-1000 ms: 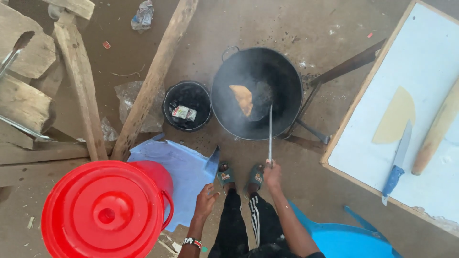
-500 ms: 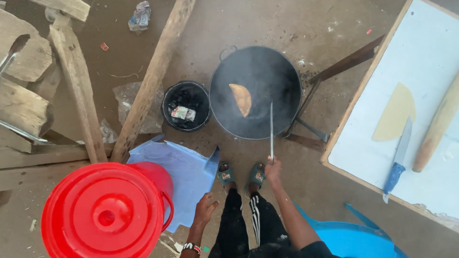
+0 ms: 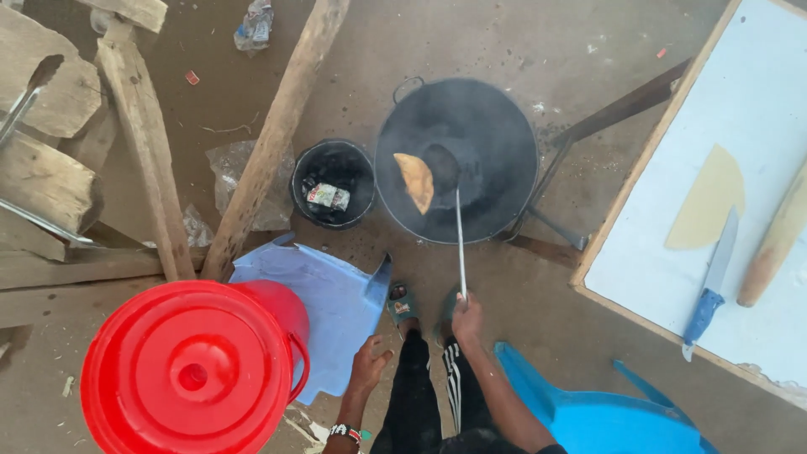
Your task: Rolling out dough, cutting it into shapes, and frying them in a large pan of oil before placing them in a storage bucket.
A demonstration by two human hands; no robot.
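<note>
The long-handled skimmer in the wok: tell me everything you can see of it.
The skimmer is a thin, straight metal rod ending in a dark round head. The right hand grips its near end. The head rests inside the black wok, against the golden folded pastry. The rod crosses the wok's near rim. Whether the head is perforated is unclear.

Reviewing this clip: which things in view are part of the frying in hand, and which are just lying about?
In use:
right hand gripping the long skimmer
black pan
folded pastry in the pan

Lying about:
left hand, empty, over the blue sheet
red bucket
knife
rolling pin
dough sheet
small black pot
</note>
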